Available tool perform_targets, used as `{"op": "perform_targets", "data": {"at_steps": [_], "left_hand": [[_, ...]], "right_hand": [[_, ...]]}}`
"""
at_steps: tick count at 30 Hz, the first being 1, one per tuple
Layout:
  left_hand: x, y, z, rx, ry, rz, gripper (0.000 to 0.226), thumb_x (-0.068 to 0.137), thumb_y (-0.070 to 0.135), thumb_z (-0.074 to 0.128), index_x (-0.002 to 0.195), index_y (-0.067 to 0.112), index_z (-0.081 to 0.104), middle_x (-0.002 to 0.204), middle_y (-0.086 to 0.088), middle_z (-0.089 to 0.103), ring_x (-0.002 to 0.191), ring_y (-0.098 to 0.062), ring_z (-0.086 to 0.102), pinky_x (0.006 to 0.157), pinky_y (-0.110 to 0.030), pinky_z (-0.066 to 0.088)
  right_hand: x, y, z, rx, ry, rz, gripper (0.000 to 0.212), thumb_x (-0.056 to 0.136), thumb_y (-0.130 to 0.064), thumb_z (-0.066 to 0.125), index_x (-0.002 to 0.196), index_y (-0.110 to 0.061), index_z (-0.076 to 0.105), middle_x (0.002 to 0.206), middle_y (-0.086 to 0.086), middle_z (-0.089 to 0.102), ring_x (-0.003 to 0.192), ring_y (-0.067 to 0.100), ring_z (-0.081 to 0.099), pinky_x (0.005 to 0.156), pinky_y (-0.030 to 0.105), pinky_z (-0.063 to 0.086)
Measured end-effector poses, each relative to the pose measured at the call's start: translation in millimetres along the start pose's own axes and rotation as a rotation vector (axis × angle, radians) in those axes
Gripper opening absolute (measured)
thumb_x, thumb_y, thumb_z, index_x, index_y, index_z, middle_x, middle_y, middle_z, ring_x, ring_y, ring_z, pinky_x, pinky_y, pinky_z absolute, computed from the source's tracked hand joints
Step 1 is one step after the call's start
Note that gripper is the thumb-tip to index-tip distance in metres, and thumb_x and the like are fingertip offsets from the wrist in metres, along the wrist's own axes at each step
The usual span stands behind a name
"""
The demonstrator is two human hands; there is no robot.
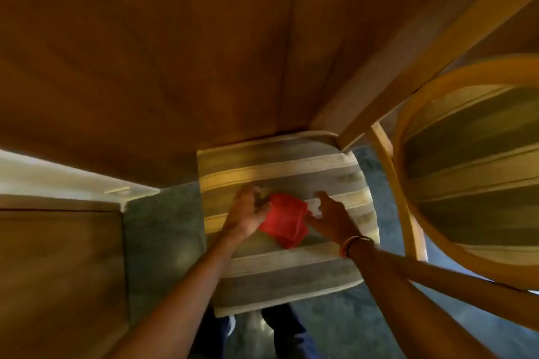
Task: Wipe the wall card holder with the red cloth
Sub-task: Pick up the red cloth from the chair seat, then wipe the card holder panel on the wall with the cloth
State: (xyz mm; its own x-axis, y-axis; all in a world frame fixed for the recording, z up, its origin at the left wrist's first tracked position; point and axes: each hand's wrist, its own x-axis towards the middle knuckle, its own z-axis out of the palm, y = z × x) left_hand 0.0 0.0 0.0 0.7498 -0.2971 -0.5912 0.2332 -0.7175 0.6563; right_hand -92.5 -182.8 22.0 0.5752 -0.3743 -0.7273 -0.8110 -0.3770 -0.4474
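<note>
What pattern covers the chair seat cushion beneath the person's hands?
Broad stripes, grey alternating with cream, run across the padded chair seat cushion; the head view shows it.

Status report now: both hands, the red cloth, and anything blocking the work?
Left hand and right hand both on red cloth, above striped chair seat. Small white item at right fingers, too blurred to identify. No obstruction seen.

1. A striped seat cushion (pixel 291 265) carries the things; its bands run grey and cream.
2. A red cloth (pixel 284 218) lies crumpled on the cushion, near its middle.
3. A small white item (pixel 314 205) sits at the cloth's 2 o'clock edge, too blurred to identify.
4. The cushion stands over green floor (pixel 163 221), which shows at its 9 o'clock side.
</note>
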Motion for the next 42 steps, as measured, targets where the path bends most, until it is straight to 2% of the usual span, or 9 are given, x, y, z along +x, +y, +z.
{"op": "perform_targets", "data": {"at_steps": [6, 11, 16, 20, 23, 27, 34, 39, 42], "left_hand": [[22, -34, 45, 0.031, 0.025, -0.147, 0.041, 0.074, 0.016, 0.083, 0.108, 0.009, 0.062, 0.1, -0.015, 0.07, 0.09, -0.029, 0.067, 0.078, -0.03, 0.048], [32, -36, 47, -0.115, 0.025, -0.208, 0.047, 0.069, 0.006, 0.086, 0.11, 0.002, 0.063, 0.101, -0.018, 0.069, 0.09, -0.028, 0.064, 0.081, -0.035, 0.051], [17, -25, 31, -0.314, -0.137, -0.236, 0.034, 0.078, 0.002, 0.079, 0.11, 0.003, 0.069, 0.098, -0.011, 0.069, 0.089, -0.021, 0.063, 0.075, -0.026, 0.053], [-2, 0, -6, -0.482, -0.165, -0.191, 0.03, 0.082, -0.008, 0.07, 0.105, 0.009, 0.063, 0.097, -0.011, 0.066, 0.085, -0.022, 0.064, 0.073, -0.029, 0.056], [-12, 22, -44, -0.554, -0.16, -0.142, 0.041, 0.081, -0.013, 0.068, 0.115, 0.009, 0.061, 0.117, -0.02, 0.063, 0.109, -0.035, 0.061, 0.1, -0.051, 0.052], [-32, 57, -107, -0.611, -0.116, -0.038, 0.047, 0.081, -0.014, 0.066, 0.122, 0.008, 0.061, 0.126, -0.022, 0.061, 0.118, -0.038, 0.059, 0.106, -0.054, 0.047], [-113, 141, -253, -0.526, -0.095, 0.333, 0.04, 0.082, -0.007, 0.067, 0.106, 0.026, 0.073, 0.101, 0.0, 0.079, 0.1, -0.013, 0.071, 0.083, -0.027, 0.058], [-198, 196, -358, -0.358, 0.02, 0.602, 0.043, 0.074, 0.002, 0.065, 0.112, 0.02, 0.074, 0.113, -0.016, 0.075, 0.101, -0.021, 0.067, 0.09, -0.041, 0.05], [-249, 217, -419, -0.226, 0.096, 0.741, 0.042, 0.078, 0.002, 0.065, 0.117, 0.017, 0.073, 0.114, -0.011, 0.076, 0.105, -0.019, 0.069, 0.09, -0.037, 0.054]], "right_hand": [[19, 41, 65, 0.531, 0.084, 0.291, 0.057, 0.082, -0.021, 0.087, 0.129, 0.002, 0.063, 0.125, 0.027, 0.07, 0.12, 0.046, 0.067, 0.105, 0.056, 0.055], [30, 46, 92, 0.732, 0.2, 0.29, 0.052, 0.079, -0.018, 0.09, 0.116, 0.012, 0.069, 0.117, 0.032, 0.073, 0.11, 0.048, 0.071, 0.096, 0.06, 0.059], [23, 33, 86, 0.783, 0.218, 0.225, 0.007, 0.084, -0.011, 0.084, 0.082, -0.01, 0.077, 0.103, 0.033, 0.078, 0.095, 0.047, 0.076, 0.086, 0.059, 0.063], [6, 7, 68, 0.876, 0.154, 0.112, 0.024, 0.083, -0.013, 0.083, 0.1, 0.004, 0.078, 0.111, 0.036, 0.074, 0.114, 0.056, 0.066, 0.097, 0.07, 0.054], [-10, -26, 52, 0.972, 0.072, 0.016, 0.032, 0.079, -0.01, 0.081, 0.111, -0.007, 0.076, 0.121, 0.025, 0.074, 0.121, 0.05, 0.064, 0.106, 0.068, 0.051], [-37, -86, 22, 1.066, -0.025, -0.13, 0.039, 0.081, -0.008, 0.079, 0.116, -0.02, 0.069, 0.127, 0.013, 0.071, 0.124, 0.04, 0.064, 0.109, 0.062, 0.052], [-116, -214, -37, 1.03, -0.129, -0.536, 0.102, 0.054, -0.02, 0.09, 0.146, -0.012, 0.048, 0.143, 0.014, 0.061, 0.132, 0.034, 0.06, 0.112, 0.058, 0.05], [-182, -310, -67, 0.95, -0.208, -0.847, 0.087, 0.064, 0.005, 0.08, 0.145, -0.011, 0.053, 0.135, 0.006, 0.07, 0.119, 0.015, 0.068, 0.091, 0.026, 0.061], [-228, -364, -76, 0.849, -0.231, -1.021, 0.081, 0.062, 0.006, 0.084, 0.138, -0.016, 0.063, 0.133, 0.006, 0.073, 0.118, 0.014, 0.07, 0.091, 0.025, 0.061]]}}
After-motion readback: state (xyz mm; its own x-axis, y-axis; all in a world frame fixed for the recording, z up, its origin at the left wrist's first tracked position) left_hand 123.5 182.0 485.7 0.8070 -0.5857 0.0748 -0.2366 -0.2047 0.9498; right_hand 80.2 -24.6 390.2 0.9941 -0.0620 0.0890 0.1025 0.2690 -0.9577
